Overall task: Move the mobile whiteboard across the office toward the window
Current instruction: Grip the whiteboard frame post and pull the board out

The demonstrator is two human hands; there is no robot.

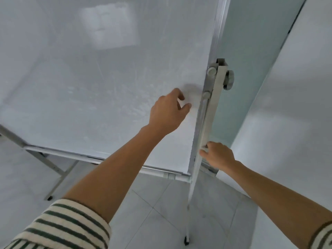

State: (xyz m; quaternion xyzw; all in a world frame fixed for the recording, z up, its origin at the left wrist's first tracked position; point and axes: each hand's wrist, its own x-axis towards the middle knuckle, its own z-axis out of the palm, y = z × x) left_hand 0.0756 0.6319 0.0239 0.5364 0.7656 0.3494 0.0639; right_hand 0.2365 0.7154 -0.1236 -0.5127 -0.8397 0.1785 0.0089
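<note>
The mobile whiteboard (100, 90) fills most of the view, its white face smeared and tilted. A metal stand upright (208, 123) with round knobs runs down its right edge. My left hand (168, 112) hovers in front of the board face near that edge, fingers loosely curled and apart, holding nothing. My right hand (218, 155) is closed around the stand upright lower down, close to the board's bottom corner. The pen tray rail (111, 161) runs along the board's bottom edge.
A frosted glass panel (251, 51) and a white wall (296, 105) stand right behind the board's right edge. The stand's legs (53, 168) end in small castors (186, 242) on the pale tiled floor (161, 203).
</note>
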